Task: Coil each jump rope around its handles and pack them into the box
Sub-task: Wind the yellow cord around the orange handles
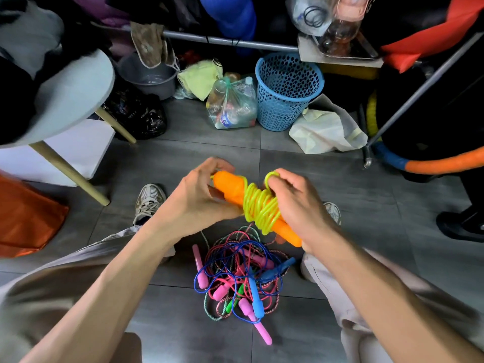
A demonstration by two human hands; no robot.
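both hands (201,197) around coiled rope (259,205)

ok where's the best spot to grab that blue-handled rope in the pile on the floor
Take the blue handle by its thick lower end, coming straight down from above. It lies flat on top of the tangled pile, clear of the pink handles, while its blue cord threads through the other ropes.

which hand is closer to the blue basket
Right. The right hand sits below the blue basket, nearly under it; the left hand is lower and further left. Both hold the orange handles.
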